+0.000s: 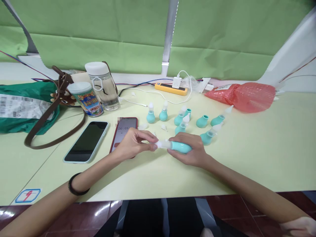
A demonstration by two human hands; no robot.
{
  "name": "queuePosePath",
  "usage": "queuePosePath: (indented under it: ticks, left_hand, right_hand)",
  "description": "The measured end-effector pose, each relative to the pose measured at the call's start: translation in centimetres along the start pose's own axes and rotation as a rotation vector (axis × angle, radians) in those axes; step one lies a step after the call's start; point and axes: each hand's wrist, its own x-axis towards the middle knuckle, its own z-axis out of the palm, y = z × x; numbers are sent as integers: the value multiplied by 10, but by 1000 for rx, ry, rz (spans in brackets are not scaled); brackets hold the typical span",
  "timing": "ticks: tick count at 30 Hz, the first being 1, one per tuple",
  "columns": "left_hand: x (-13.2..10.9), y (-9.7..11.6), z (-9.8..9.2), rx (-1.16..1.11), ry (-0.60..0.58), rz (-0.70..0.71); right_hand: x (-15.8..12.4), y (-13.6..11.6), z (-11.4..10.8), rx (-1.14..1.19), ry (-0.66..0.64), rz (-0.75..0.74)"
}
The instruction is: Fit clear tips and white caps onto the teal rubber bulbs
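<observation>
My right hand (191,149) is wrapped round the turquoise bulb of a nasal aspirator (181,147), held sideways above the table. At its clear, whitish end, my left hand (134,143) pinches the small white tip (159,144) between thumb and fingers. Tip and body are in contact; how firmly they join I cannot tell. Behind my hands stand several more turquoise aspirators (150,115), some with clear tops and white tips. One bare bulb (202,121) has an open neck. Small loose white tips (163,127) lie on the table near my left hand.
Left of my hands lie a dark-screened phone (86,141) and a red-cased phone (125,126) showing a timer. Farther back are a printed cup (86,100), a water bottle (105,89), a brown strap (40,126), a green package (24,105), a yellow power strip (170,89) and a red plastic bag (254,97).
</observation>
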Motion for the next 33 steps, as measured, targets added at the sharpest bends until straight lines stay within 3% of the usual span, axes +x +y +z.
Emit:
queuePosePath:
  ticks: [7,13,24,33]
  left_hand:
    - [-2,0,0,-5,-31,-84]
    - [-2,1,-4,16,-135,-105]
    - [-3,4,-2,-1,-159,-147]
    - [-3,3,-2,-145,-226,-170]
  right_hand:
    - [-1,1,-3,-121,33,-103]
    - [-1,0,-6,-234,-16,-180]
    - [-6,-1,-8,-445,-26,-355]
    - [-7,-3,-1,-186,41,-196]
